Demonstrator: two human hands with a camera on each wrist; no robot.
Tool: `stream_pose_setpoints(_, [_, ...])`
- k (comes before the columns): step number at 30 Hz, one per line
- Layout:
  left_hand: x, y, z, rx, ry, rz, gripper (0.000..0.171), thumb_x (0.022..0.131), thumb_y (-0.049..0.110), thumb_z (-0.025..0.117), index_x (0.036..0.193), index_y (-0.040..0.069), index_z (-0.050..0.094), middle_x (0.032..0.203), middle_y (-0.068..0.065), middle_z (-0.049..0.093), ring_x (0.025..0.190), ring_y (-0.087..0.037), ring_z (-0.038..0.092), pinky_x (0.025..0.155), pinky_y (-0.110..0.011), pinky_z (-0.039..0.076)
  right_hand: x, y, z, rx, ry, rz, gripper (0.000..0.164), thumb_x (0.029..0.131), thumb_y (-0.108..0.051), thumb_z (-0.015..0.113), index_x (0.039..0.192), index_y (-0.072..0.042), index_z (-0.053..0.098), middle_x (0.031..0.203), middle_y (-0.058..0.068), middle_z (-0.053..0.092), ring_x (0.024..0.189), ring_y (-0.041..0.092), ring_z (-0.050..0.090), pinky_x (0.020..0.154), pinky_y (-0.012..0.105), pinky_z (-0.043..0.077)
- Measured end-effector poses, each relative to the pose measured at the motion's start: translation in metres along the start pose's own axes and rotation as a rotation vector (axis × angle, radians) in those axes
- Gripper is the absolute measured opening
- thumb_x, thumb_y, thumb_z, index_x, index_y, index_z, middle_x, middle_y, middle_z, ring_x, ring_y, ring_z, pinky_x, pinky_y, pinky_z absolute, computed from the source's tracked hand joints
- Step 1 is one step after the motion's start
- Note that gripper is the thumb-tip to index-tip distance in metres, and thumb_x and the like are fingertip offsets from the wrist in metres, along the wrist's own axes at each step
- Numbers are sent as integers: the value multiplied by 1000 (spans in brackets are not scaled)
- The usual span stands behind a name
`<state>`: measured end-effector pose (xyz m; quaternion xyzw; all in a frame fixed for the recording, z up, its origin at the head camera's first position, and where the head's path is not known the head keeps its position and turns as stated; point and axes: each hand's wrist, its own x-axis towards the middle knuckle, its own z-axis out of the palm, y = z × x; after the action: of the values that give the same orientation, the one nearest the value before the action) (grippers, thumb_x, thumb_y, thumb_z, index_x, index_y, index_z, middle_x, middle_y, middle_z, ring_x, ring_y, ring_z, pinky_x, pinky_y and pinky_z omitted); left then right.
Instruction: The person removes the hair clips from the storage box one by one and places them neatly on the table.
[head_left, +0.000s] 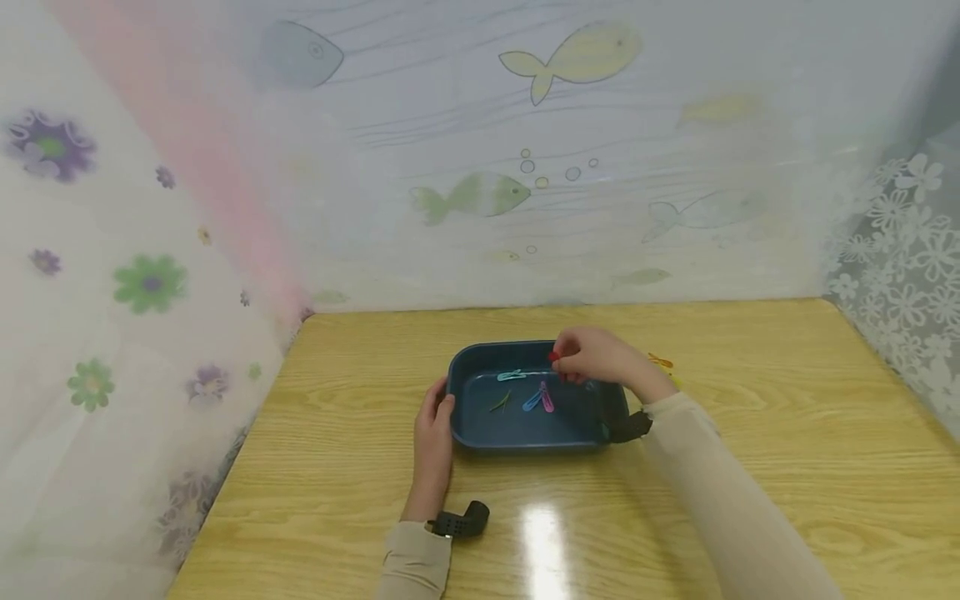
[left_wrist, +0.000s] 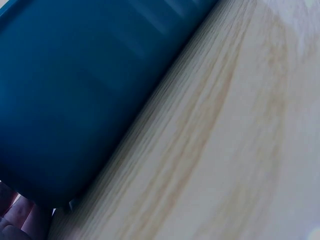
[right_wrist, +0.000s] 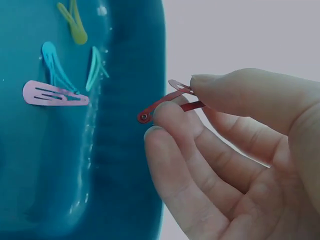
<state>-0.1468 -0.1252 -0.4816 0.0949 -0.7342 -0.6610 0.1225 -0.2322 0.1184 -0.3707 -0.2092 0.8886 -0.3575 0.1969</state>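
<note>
The right hand [head_left: 597,356] pinches the red clip [right_wrist: 144,117] over the far side of the tray [head_left: 536,447]; the left hand [head_left: 433,437] grips its left end. The thumb catches little of the clip, so a loosened pinch could drop it across the rim. The blue clip [right_wrist: 48,53] touches the pink clip [right_wrist: 35,94]; 1 knock could tangle both.

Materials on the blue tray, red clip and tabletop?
Blue tray: probably molded plastic, semi-gloss; rounded corners, soft highlights.
Red clip: likely thin painted metal; slim strips, rivet-like dot at one end.
Tabletop: wood or wood-look laminate, can't tell; grain pattern, glossy reflection.
</note>
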Motion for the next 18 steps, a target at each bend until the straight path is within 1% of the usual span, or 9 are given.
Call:
stream_pose_setpoints(4, [-1,0,0,6,8,-2,33,94,29,43,125,20,50,127,3,48,119,-12,40,100,-36,31,-8,4,-1,16,19,-38,15,86,-16,59,97,-6,56,82,7,62,72,23,59,64,33,51])
stream_pose_setpoints(7, [-2,-1,0,15,16,-4,32,94,28,43,125,20,50,126,4,48,118,-11,41,99,-35,32,-13,9,0,-16,43,-81,14,86,-17,58,97,-8,58,82,3,62,73,22,58,63,30,49])
stream_pose_setpoints(9, [-4,-1,0,19,17,-7,32,94,27,43,125,20,50,126,4,49,117,-10,41,99,-35,32,-17,12,0,-42,65,-98,13,86,-20,58,95,-11,59,80,0,62,72,19,58,63,30,48])
stream_pose_setpoints(13, [-4,-1,1,9,10,1,33,94,27,44,125,19,50,126,2,49,117,-12,41,99,-36,32,-25,15,0,-76,92,-101,14,86,-25,60,93,-14,62,79,-4,61,72,13,56,64,30,47])
stream_pose_setpoints(15, [-3,-1,1,-3,10,7,33,93,28,44,125,20,50,126,3,49,117,-12,41,99,-36,32,-29,14,0,-75,100,-96,13,85,-26,60,93,-15,61,80,-4,62,72,14,56,65,30,47])
stream_pose_setpoints(18, [-1,-1,1,-21,7,13,33,93,29,44,125,22,50,126,4,48,117,-10,41,99,-36,32,-33,11,-1,-62,111,-102,13,85,-25,60,93,-15,61,82,-3,62,74,18,57,65,30,47])
